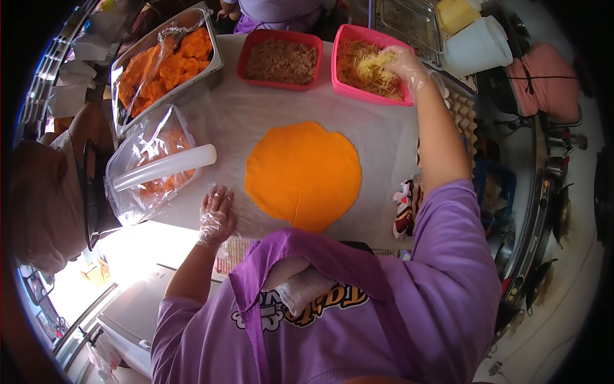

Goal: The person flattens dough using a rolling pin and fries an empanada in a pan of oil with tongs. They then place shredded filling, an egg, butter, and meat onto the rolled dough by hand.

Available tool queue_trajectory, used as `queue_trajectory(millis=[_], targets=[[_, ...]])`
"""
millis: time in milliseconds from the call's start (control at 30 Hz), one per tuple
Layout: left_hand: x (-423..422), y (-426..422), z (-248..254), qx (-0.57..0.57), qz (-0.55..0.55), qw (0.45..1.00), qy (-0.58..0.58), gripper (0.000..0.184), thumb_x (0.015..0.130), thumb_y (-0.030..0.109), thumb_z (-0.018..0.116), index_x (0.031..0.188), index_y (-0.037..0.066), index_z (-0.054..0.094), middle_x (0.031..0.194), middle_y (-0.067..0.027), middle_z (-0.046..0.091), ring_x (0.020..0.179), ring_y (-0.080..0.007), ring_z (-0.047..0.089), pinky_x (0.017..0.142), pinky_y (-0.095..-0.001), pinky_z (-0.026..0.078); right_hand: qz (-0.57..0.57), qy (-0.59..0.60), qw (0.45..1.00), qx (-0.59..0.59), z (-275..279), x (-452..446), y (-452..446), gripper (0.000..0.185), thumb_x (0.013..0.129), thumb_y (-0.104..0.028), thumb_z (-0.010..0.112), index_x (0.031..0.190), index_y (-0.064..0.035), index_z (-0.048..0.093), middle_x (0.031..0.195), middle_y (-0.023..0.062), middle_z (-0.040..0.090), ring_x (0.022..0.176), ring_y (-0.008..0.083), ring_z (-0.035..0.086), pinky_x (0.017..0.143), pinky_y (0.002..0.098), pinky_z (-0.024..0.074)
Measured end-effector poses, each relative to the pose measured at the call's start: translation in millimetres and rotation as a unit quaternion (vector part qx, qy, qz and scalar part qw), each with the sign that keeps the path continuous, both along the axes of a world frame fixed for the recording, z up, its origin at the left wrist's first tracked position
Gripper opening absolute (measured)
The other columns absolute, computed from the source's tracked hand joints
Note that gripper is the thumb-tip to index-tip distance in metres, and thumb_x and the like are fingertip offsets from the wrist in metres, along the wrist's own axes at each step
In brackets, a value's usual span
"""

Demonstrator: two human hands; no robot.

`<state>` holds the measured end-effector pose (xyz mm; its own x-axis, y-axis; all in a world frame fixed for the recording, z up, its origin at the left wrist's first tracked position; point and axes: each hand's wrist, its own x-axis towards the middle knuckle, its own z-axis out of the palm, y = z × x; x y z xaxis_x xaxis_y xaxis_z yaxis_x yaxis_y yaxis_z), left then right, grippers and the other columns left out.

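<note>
A flat, round orange dough sheet [304,173] lies on the worktop in front of me, its edge uneven. My right hand [405,66], in a clear plastic glove, reaches into a pink tub [340,89] of pale yellow shreds, probably grated cheese [377,69]. Its fingers are closed around some shreds. My left hand [218,214], also gloved, rests on the worktop left of the dough with fingers stretched out and nothing in them. Above it, a white rolling pin [167,166] lies across a clear plastic-covered container [121,201] holding orange dough.
A second pink tub [240,59] holds crumbly brownish filling. A metal tray [216,63] of orange dough stands at the far left. Egg cartons [462,121] and a crumpled patterned cloth [405,208] lie to the right. Another person [275,11] stands across the worktop.
</note>
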<state>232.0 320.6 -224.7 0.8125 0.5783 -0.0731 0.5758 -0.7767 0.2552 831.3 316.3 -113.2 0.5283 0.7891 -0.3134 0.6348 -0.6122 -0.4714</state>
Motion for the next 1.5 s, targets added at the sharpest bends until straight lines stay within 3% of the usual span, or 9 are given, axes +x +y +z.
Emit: queue_trajectory(millis=[200,333,667,767,833,933,1033,1233,1500], targets=[[2,0,6,-0.008,-0.001,1.0,-0.004,0.052,0.075,0.018,0.052,0.126,0.009,0.05,0.137,-0.0154,0.041,0.131,-0.0378,0.032,0.105,-0.0524,0.025,-0.068,0.143,0.985,0.075,38,-28,-11,0.072,0.07,-0.029,0.078,0.132,-0.0123,0.046,0.119,0.0146,0.058,0.111,0.0229,0.054,0.079,0.0371,0.0513],[1,1,6,-0.009,0.003,1.0,-0.003,0.052,0.075,0.018,0.051,0.127,0.009,0.05,0.138,-0.0154,0.04,0.131,-0.0376,0.032,0.106,-0.0524,0.024,0.089,-0.093,0.89,-0.437,44,-70,4,0.047,0.079,-0.033,0.067,0.119,-0.0085,0.059,0.124,0.0135,0.056,0.111,0.0315,0.055,0.093,0.0472,0.0431],[0,0,5,-0.012,0.005,1.0,0.01,0.054,0.076,0.02,0.051,0.129,0.009,0.048,0.139,-0.015,0.04,0.132,-0.0366,0.031,0.107,-0.052,0.023,0.161,-0.191,0.851,-0.462,-91,3,23,0.03,0.08,-0.03,0.061,0.1,-0.009,0.069,0.103,0.0095,0.067,0.101,0.0294,0.062,0.087,0.0448,0.0475],[1,0,7,-0.019,0.01,1.0,0.014,0.054,0.077,0.02,0.051,0.129,0.01,0.048,0.139,-0.0149,0.039,0.132,-0.0365,0.03,0.107,-0.0517,0.023,0.115,-0.194,0.868,-0.442,-106,23,44,0.033,0.081,-0.028,0.057,0.106,-0.0103,0.068,0.113,0.0065,0.064,0.109,0.0283,0.058,0.088,0.0454,0.0457],[2,0,9,-0.027,0.016,0.999,0.016,0.054,0.077,0.02,0.051,0.129,0.01,0.048,0.139,-0.0149,0.039,0.133,-0.0365,0.03,0.107,-0.0516,0.023,-0.229,0.085,0.848,-0.47,-147,84,81,0.047,0.074,-0.038,0.065,0.112,-0.011,0.065,0.113,0.0054,0.064,0.108,0.0287,0.059,0.087,0.0419,0.0469],[2,-3,8,-0.035,0.021,0.999,0.019,0.054,0.077,0.021,0.05,0.13,0.01,0.047,0.14,-0.0146,0.039,0.133,-0.0362,0.03,0.108,-0.0512,0.022,-0.061,-0.1,0.941,-0.318,-31,-36,15,0.073,0.065,-0.051,0.069,0.125,-0.0125,0.055,0.128,0.0102,0.055,0.118,0.027,0.051,0.095,0.0376,0.0426],[-1,0,6,-0.021,0.016,0.999,0.019,0.054,0.078,0.021,0.05,0.13,0.01,0.047,0.14,-0.0143,0.038,0.133,-0.0356,0.03,0.109,-0.0505,0.022,-0.055,-0.125,0.937,-0.32,-65,-1,24,0.074,0.066,-0.043,0.073,0.129,-0.0096,0.05,0.124,0.0115,0.056,0.114,0.0263,0.053,0.093,0.0355,0.0433],[-3,-1,2,-0.025,0.006,0.999,0.022,0.055,0.078,0.021,0.05,0.132,0.011,0.046,0.141,-0.014,0.037,0.133,-0.0349,0.029,0.109,-0.05,0.021,-0.085,0.047,0.995,0.019,-8,9,0,0.068,0.063,-0.017,0.081,0.124,-0.0038,0.053,0.108,0.0131,0.064,0.099,0.0229,0.059,0.085,0.034,0.0464],[-2,0,3,-0.034,0.013,0.999,0.034,0.058,0.078,0.022,0.051,0.134,0.011,0.042,0.143,-0.0138,0.034,0.135,-0.0349,0.025,0.11,-0.0502,0.019,0.008,-0.001,1.0,-0.005,33,9,19,0.068,0.061,-0.015,0.082,0.122,-0.0052,0.055,0.106,0.0114,0.065,0.093,0.0195,0.062,0.083,0.0302,0.0475]])
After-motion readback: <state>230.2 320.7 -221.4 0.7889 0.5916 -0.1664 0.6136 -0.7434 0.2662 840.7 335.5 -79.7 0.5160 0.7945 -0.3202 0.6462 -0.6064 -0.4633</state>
